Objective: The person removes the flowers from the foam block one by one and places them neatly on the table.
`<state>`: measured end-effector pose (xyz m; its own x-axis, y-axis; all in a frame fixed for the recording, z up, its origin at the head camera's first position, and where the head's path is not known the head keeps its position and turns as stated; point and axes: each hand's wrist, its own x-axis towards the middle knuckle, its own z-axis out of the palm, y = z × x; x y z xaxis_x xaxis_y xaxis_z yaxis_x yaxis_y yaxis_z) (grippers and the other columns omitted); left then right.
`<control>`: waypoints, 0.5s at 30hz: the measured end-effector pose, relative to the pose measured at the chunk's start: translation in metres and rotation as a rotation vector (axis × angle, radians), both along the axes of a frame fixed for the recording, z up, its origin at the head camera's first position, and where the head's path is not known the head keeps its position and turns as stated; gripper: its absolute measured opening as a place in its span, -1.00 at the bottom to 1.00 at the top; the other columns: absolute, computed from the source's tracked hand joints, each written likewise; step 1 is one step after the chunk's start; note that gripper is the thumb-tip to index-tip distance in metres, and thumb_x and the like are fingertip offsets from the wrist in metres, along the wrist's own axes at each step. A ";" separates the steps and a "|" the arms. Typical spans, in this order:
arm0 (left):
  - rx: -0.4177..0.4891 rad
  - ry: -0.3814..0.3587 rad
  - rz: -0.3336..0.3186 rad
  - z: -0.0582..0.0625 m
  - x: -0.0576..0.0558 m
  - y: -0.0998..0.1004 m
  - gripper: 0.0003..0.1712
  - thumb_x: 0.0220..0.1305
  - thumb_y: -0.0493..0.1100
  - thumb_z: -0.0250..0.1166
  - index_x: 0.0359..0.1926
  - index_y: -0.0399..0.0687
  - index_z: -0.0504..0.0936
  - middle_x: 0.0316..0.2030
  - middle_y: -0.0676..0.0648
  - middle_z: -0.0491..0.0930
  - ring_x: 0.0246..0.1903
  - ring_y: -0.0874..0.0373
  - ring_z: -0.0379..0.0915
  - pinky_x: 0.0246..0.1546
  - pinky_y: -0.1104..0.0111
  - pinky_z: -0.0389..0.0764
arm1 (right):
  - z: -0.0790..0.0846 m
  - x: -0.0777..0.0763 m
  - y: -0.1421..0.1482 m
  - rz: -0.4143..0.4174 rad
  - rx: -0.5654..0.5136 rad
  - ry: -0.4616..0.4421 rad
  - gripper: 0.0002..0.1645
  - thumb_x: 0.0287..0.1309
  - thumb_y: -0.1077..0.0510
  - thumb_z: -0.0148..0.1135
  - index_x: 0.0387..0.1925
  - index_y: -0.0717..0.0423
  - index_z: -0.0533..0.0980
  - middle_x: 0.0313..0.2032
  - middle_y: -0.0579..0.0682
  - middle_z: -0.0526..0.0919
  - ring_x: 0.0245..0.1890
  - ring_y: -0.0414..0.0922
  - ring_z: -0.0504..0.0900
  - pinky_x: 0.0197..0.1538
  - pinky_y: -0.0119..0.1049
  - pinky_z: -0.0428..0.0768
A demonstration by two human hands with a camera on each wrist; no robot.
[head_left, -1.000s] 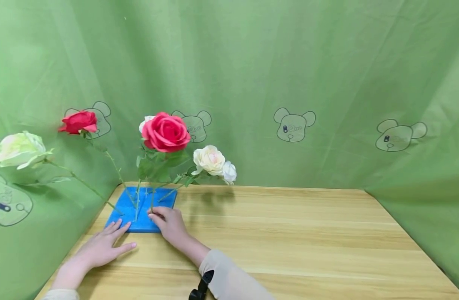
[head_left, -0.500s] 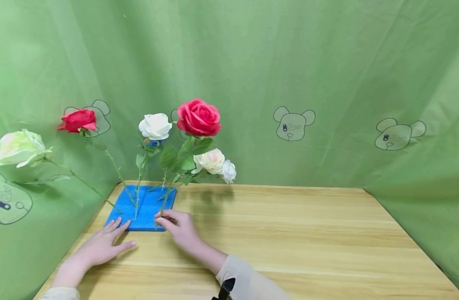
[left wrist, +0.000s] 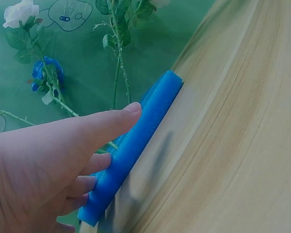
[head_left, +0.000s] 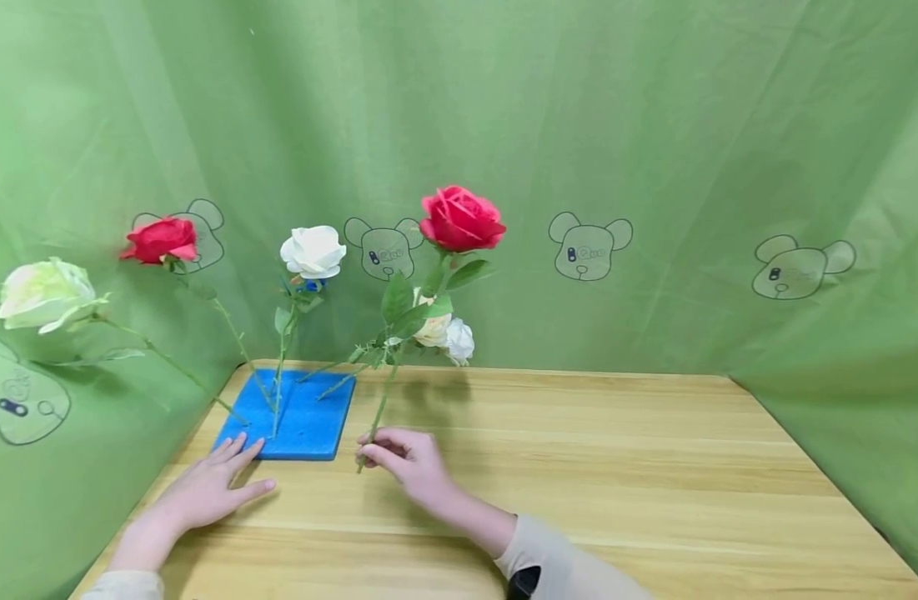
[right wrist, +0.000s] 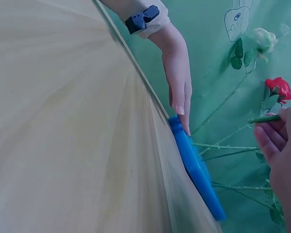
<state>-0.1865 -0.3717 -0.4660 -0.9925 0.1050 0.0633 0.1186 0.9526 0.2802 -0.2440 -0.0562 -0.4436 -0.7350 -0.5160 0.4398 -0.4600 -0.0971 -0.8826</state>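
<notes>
My right hand (head_left: 424, 473) pinches the lower stem of a red rose (head_left: 462, 218) between thumb and fingers, just right of a blue foam board (head_left: 308, 447). The rose leans to the right, and its cut stem end (right wrist: 262, 119) pokes out past my fingers in the right wrist view. With fingers spread, my left hand (head_left: 207, 496) rests its fingertips on the board's front left corner. Standing in the board are a white rose (head_left: 313, 252), another red rose (head_left: 160, 241) and a pale green rose (head_left: 46, 295), the last two leaning left.
Behind the held rose, a cream rose (head_left: 432, 332) and a white flower (head_left: 459, 342) lean right from the board, partly covered. A blue flower (left wrist: 52, 74) sits behind the white rose. The wooden table (head_left: 616, 467) extends right; a green curtain (head_left: 654, 150) encloses it.
My right hand has drawn the red rose up off the board and carried it right, past the board's edge, uncovering the white rose. The left hand stays where it was.
</notes>
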 end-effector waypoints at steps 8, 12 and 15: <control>0.007 -0.007 -0.002 0.001 0.001 0.002 -0.06 0.24 0.38 0.16 0.41 -0.15 0.29 0.42 -0.44 0.11 0.38 -0.48 0.00 0.26 -0.39 0.15 | -0.005 0.001 0.046 -0.004 0.016 -0.021 -0.73 0.27 0.23 0.20 -0.14 0.40 0.60 -0.24 0.34 0.72 -0.33 -0.26 0.73 -0.12 -0.25 0.74; 0.012 -0.008 -0.006 0.001 0.001 0.002 -0.06 0.24 0.38 0.16 0.41 -0.17 0.29 0.42 -0.45 0.10 0.38 -0.48 0.00 0.26 -0.39 0.15 | -0.005 0.000 0.067 -0.019 0.027 -0.049 -0.72 0.28 0.22 0.19 -0.14 0.41 0.59 -0.25 0.35 0.71 -0.34 -0.31 0.71 -0.13 -0.25 0.74; 0.011 -0.011 -0.007 0.001 0.000 0.002 -0.06 0.24 0.38 0.15 0.41 -0.17 0.29 0.42 -0.46 0.10 0.38 -0.49 0.00 0.26 -0.39 0.14 | -0.005 0.001 0.083 -0.039 0.043 -0.071 -0.70 0.28 0.23 0.19 -0.11 0.44 0.57 -0.25 0.38 0.71 -0.35 -0.32 0.71 -0.13 -0.27 0.74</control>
<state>-0.1861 -0.3699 -0.4653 -0.9923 0.1116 0.0541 0.1225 0.9485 0.2920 -0.2431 0.0266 -0.4487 -0.7836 -0.5034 0.3641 -0.3987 -0.0419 -0.9161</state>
